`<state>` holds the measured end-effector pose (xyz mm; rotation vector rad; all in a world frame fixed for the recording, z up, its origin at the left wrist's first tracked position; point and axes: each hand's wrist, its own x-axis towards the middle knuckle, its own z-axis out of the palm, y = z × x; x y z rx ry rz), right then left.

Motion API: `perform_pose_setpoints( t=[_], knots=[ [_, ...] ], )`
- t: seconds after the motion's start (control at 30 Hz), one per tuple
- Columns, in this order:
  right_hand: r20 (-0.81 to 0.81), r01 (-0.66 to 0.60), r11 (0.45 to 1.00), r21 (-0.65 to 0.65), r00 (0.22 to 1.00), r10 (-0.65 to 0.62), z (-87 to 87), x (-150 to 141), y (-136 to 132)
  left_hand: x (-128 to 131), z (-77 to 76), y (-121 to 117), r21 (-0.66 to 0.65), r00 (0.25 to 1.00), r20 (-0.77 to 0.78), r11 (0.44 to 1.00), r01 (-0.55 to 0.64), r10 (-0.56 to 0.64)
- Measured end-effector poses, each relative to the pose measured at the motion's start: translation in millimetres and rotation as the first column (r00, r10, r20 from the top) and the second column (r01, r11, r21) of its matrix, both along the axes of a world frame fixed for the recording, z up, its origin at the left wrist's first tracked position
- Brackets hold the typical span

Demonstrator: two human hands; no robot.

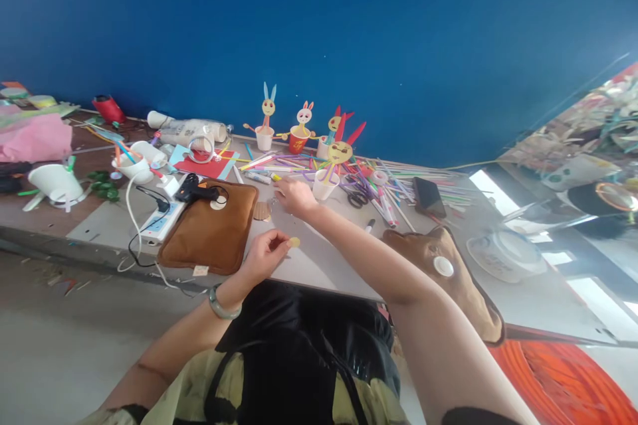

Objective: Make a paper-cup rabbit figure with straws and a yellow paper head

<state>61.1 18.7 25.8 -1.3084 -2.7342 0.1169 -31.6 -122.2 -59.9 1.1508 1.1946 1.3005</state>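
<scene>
My left hand (266, 256) is closed in a pinch on a small round yellowish disc (294, 242), held over the front of the table. Farther back, my right hand (298, 199) reaches down to the tabletop with bent fingers slightly apart and nothing visible between them. Just beyond its fingertips lies a marker with a yellow end (275, 177), beside a light-coloured marker (258, 176). Left of that hand is a brownish round piece (262, 211). A white paper cup (326, 184) with a yellow rabbit-eared face (339, 152) stands to the right of the hand.
Three more rabbit-eared cup figures, one in a red cup (299, 139), line the wall. Scissors (357, 196), coloured sticks and a phone (429, 197) lie right. A brown cushion (214, 229), glue gun (195, 190) and power strip (163, 220) are left; another cushion (461, 279) lies right.
</scene>
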Motion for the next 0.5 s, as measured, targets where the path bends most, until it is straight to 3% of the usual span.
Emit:
perform_pose_setpoints(
  t=[0.1,0.23,0.37,0.5],
  knots=[
    [0.026,-0.004,1.0,0.017,1.0,0.003,-1.3,-38.3,22.5,0.2,-1.4,-0.1,0.01,1.0,0.015,1.0,-0.011,0.01],
    [0.052,0.015,0.999,0.045,0.999,-0.018,-10.6,-68.6,40.3,0.6,8.1,-3.7,0.022,0.999,0.01,0.999,-0.034,0.034],
    [0.043,0.047,0.998,0.052,0.998,-0.049,-21.5,-77.0,46.7,1.3,18.3,-6.7,0.011,1.0,0.008,1.0,-0.018,0.018],
    [-0.002,0.082,0.995,0.052,0.997,-0.082,-20.2,-66.5,37.4,-0.1,16.6,-6.9,0.019,1.0,0.001,0.999,-0.026,0.026]
  ],
)
